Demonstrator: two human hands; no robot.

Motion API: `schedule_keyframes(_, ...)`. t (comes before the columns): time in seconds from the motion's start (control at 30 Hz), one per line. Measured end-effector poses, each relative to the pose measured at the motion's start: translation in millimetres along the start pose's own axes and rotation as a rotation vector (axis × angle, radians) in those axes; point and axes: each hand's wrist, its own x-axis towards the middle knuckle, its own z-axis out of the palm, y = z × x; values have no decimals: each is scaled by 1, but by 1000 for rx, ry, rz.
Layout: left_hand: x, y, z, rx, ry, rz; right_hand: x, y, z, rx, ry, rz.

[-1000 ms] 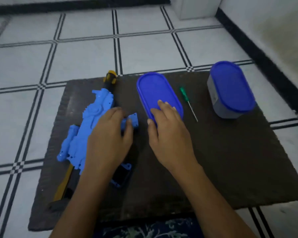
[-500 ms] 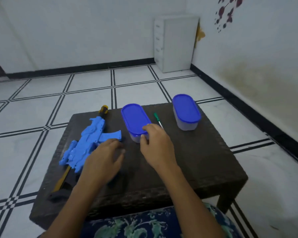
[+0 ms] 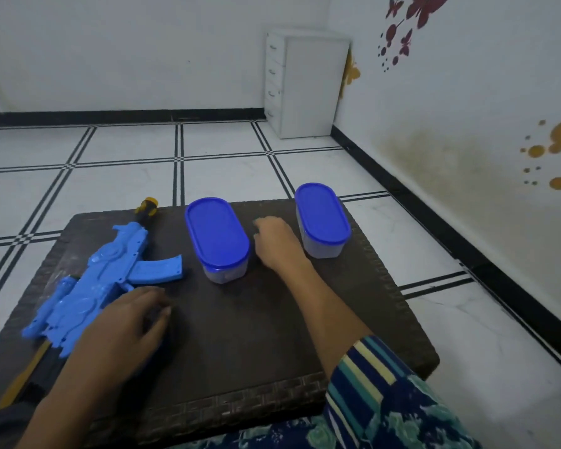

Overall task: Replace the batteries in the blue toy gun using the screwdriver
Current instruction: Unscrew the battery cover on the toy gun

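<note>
The blue toy gun [image 3: 104, 280] lies flat on the left of the dark table [image 3: 256, 335], with its yellow-and-black muzzle pointing away and its magazine sticking out to the right. My left hand [image 3: 123, 325] rests palm down at the gun's lower right side, covering its grip area. My right hand [image 3: 274, 243] is palm down on the table between two containers, fingers curled. The green screwdriver that lay there is hidden under that hand, and I cannot tell whether the hand grips it.
Two clear oval containers with blue lids stand at the back of the table, one in the middle [image 3: 216, 234] and one at the right [image 3: 321, 215]. A white drawer cabinet [image 3: 305, 85] stands in the far corner. Tiled floor surrounds the table.
My head has tilted up, so more of the room shows. My right hand moved from the middle container's lid to the spot where the screwdriver lay. My left hand slid toward the gun's rear.
</note>
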Motion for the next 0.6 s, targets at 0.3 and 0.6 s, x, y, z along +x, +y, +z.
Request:
schedule_keyframes(0.3, 3, -5, 9, 27, -63, 11, 2, -4, 3, -180, 17, 15)
schedule_keyframes(0.6, -6, -7, -4, -79, -47, 23, -59, -25, -6, 44, 253, 188)
